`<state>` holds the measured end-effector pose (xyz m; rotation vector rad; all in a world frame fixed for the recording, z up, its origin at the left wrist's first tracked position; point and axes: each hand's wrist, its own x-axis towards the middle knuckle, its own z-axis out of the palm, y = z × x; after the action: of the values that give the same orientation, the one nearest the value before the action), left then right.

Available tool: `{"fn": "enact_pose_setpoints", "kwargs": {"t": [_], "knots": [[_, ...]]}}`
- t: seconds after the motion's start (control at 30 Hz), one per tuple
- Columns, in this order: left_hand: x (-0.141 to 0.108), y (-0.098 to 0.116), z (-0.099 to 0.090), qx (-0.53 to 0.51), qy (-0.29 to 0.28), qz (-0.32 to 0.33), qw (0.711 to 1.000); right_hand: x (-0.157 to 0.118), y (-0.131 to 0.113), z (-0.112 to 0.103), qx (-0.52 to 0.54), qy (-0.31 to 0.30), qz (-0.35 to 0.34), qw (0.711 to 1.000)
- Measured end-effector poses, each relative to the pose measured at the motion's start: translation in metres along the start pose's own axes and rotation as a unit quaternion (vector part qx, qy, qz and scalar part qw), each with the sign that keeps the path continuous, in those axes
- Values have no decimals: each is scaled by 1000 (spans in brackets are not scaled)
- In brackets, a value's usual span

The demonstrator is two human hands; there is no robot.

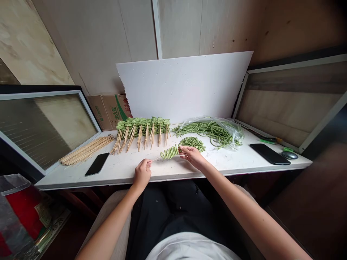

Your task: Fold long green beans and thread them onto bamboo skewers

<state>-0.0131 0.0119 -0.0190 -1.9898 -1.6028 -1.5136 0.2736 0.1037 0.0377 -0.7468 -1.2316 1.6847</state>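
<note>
My left hand (142, 172) pinches a half-hidden skewer (155, 159), right hand (192, 156) its bean pieces (169, 153), long beans (208, 128) partly bagged beyond them!

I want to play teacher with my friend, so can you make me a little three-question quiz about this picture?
1. Which hand, left or right, pinches the bare part of the skewer?
2. True or false: the long green beans lie to the left of the loose skewers.
3. How many phones lie on the table?

Key:
1. The left hand.
2. False: the long green beans lie to the right of the loose skewers.
3. Two.
</note>
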Motion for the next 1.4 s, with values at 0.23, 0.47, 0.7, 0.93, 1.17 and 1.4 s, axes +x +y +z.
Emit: {"fn": "enact_pose_setpoints", "kwargs": {"t": [0.23, 0.47, 0.7, 0.93, 1.17, 1.4], "knots": [[0, 0, 0, 0, 0, -7, 1000, -1, 2, 1, -28, 20, -23, 999], [1, 2, -1, 0, 0, -12, 1000, -1, 8, 7, -44, 68, -35, 996], [0, 3, -1, 5, -2, -12, 1000, -2, 14, 17, -71, 106, -88, 988], [1, 4, -2, 2, -1, -15, 1000, -2, 25, 22, -82, 130, -112, 982], [1, 5, -3, 6, -3, -9, 1000, -5, 25, 26, -98, 138, -135, 976], [0, 3, -3, 14, -5, -10, 1000, -6, 22, 27, -123, 133, -139, 974]]}}
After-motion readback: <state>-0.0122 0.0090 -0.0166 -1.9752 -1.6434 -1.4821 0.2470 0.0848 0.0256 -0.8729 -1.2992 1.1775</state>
